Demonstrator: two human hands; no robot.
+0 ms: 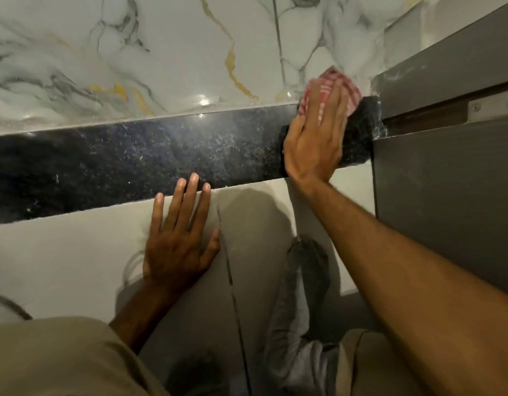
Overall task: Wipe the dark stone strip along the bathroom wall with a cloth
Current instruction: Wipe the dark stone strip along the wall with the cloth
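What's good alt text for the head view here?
A person's right hand presses a red-and-white checked cloth flat against the right end of a dark speckled stone strip on a marble-tiled wall, next to a grey panel. The left hand rests open on the pale tile below the strip, fingertips reaching its lower edge.

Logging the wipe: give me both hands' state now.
Left hand: open, flat on the pale wall tile, holding nothing.
Right hand: open, pressing the checked cloth on the dark stone strip.
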